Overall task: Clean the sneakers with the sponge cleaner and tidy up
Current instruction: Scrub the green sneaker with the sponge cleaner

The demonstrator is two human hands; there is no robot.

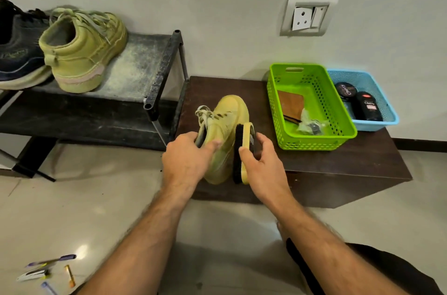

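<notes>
Gripping the yellow sneaker at its collar with my left hand, I steady it on the dark tabletop. My right hand holds the brush, bristles against the sneaker's side. Its mate sits on the shoe rack, left.

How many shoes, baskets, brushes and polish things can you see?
Shoes: 3, a yellow-green sneaker gripped by the left hand, its pair and a dark sneaker on the rack
Baskets: 2, green and blue
Brushes: 1, the brush in the right hand
Polish items: 2, a tin and a bottle
Total: 8
</notes>
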